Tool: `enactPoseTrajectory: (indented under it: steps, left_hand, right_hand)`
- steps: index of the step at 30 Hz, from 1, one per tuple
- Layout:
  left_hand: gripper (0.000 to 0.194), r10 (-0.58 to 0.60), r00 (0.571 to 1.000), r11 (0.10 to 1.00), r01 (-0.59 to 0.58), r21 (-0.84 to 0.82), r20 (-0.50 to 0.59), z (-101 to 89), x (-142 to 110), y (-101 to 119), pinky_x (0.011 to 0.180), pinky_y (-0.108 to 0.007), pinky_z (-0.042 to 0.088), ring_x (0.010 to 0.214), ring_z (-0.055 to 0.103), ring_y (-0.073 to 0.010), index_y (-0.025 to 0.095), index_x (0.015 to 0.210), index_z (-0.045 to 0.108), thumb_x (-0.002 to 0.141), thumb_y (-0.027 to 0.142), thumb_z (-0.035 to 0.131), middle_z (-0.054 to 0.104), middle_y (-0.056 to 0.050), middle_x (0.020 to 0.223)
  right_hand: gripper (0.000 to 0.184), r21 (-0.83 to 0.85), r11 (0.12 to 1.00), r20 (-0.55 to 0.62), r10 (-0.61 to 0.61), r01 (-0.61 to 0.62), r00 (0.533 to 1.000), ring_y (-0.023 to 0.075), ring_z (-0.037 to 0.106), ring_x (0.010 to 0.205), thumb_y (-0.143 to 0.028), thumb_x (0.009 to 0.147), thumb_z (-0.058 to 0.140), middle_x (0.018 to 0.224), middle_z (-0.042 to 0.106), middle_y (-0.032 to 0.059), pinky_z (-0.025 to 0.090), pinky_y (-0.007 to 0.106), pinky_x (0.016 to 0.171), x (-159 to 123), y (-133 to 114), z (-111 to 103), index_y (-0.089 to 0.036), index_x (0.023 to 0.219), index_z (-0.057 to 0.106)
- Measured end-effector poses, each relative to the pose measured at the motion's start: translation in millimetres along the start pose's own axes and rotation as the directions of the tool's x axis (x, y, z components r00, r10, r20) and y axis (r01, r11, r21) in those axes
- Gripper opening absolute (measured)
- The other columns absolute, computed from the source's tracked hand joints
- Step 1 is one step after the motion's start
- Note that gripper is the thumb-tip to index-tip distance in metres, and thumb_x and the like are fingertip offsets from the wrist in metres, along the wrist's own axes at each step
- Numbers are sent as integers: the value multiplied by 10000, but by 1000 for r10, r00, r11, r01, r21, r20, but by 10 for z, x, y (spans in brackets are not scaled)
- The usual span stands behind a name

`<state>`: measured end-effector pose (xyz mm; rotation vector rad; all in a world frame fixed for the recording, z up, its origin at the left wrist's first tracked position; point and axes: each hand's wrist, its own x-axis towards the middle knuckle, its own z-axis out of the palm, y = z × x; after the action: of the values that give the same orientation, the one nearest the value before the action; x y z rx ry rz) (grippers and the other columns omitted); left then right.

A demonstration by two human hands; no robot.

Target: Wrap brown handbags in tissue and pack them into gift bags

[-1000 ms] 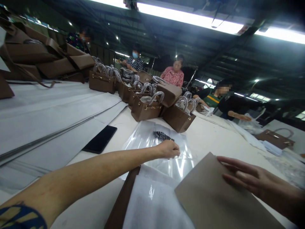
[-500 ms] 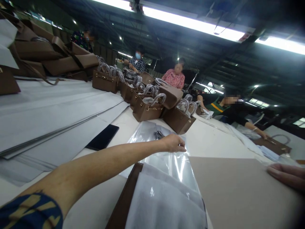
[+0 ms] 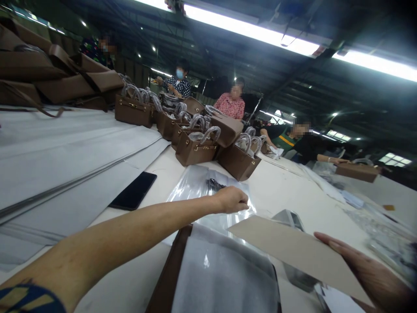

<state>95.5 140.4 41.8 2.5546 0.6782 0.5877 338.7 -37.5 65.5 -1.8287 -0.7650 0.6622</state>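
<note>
My left hand [image 3: 233, 200] reaches across the table, its fingers closed at the edge of a clear plastic bag [image 3: 182, 189] that lies flat. A small black bundle [image 3: 215, 184] rests on the plastic just behind that hand. My right hand [image 3: 361, 265] grips a thin beige cardboard sheet [image 3: 293, 248] by its right edge, thumb on top, holding it tilted above the table. Directly before me is a brown handbag [image 3: 171, 269] with a translucent white wrapping sheet [image 3: 224, 274] over it. The cardboard's left corner overlaps the plastic near the handbag.
Brown handbags with wrapped handles [image 3: 197, 150] stand in a cluster ahead. A dark phone [image 3: 133, 191] lies beside stacked white sheets [image 3: 74, 148] on the left. Brown bag pieces [image 3: 71, 82] are heaped behind. Co-workers stand around; one person's hand touches a handbag [image 3: 356, 171] at right.
My right hand has come further into view, and the cardboard has tipped to a flatter, edge-on angle, uncovering table items beneath. My left hand stays at the plastic. The co-worker's handbag at right has shifted.
</note>
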Motion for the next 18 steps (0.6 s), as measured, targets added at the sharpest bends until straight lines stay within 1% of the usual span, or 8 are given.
enactPoseTrajectory:
  steps: [2,3,5,7,9,13,16,18]
  left_hand:
    - [135,8,1000,1000,-8,1,2,9,-7,-6,578,-184,353,636,525,-114,155,718,635,789,252,573,602,12,648]
    - [138,12,1000,1000,-12,1,1,17,-3,-10,579,-183,353,635,525,-113,154,717,635,792,251,571,603,10,650]
    - [139,23,1000,1000,-23,-3,-2,35,14,-17,582,-181,353,634,523,-111,150,718,634,795,244,568,606,6,658]
    - [136,38,999,999,-38,-7,-3,53,38,-17,586,-179,352,635,521,-109,147,720,634,795,240,569,610,4,668]
    - [131,54,999,998,-54,-11,-1,67,59,-2,588,-177,350,636,518,-107,148,719,634,793,236,571,611,6,671]
    - [133,92,996,996,-92,-23,5,81,95,89,584,-169,342,621,500,-98,148,727,634,800,234,563,600,16,652]
    - [159,128,992,991,-128,-30,15,84,122,195,564,-166,329,608,484,-93,144,727,630,815,244,541,591,22,636]
    - [158,155,987,987,-154,-36,29,74,140,257,558,-163,324,603,481,-88,141,724,624,815,238,539,586,27,629]
  right_hand:
    - [455,220,961,2,173,-169,985,235,639,708,-391,465,768,1048,630,95,551,246,477,-42,49,-21,-211,876,691]
    - [477,294,939,-5,186,-176,983,220,639,722,-372,449,793,1083,617,78,559,227,510,-78,61,-10,-217,886,683]
    - [525,360,928,-30,110,-92,993,200,638,747,-394,442,822,1107,606,57,571,210,590,-176,77,61,-218,911,663]
    - [603,383,922,-32,79,-60,996,202,639,766,-430,403,840,1073,619,62,573,211,639,-277,104,181,-195,923,643]
    - [657,364,929,-15,77,-66,997,208,640,787,-461,427,830,1010,639,71,570,213,649,-353,152,329,-174,977,614]
    - [633,249,968,106,-2,-24,994,204,640,801,-522,631,713,948,652,77,555,238,634,-400,262,676,-154,1113,533]
    - [550,112,989,204,-116,95,972,132,589,522,-554,767,556,826,667,58,436,205,418,-331,275,969,-154,1141,504]
    - [483,-35,970,280,-220,239,934,105,489,383,-535,846,430,653,645,21,352,207,378,-228,245,1141,-149,1127,506]
